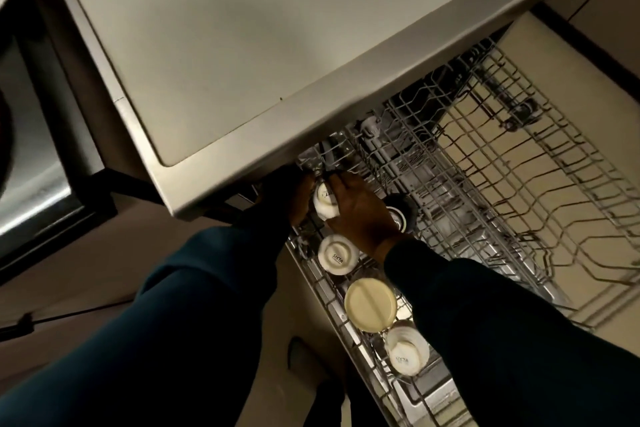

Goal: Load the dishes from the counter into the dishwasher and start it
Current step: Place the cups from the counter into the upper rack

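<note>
Both hands, head view: left hand [300,196] and right hand [362,211] close from either side on one small white cup [325,203], fingers curled round it, at the far end of the dishwasher's upper rack [512,184], just under the counter edge [311,104]. Cup is inverted and tilted; dark lettering on its base is partly covered and unreadable. Item two: white cup [335,255], inverted, in the same row, nearer; base printed "SISIA" or similar. Item three: pale yellow round dish [370,305], base up, unmarked. Item four: ribbed white cup [407,352], inverted, nearest; base print blurred. Item five: dark round vessel [400,215], just right of the right hand, partly hidden. Rack's right half is bare wire. Both forearms are in dark blue sleeves [194,305].
</note>
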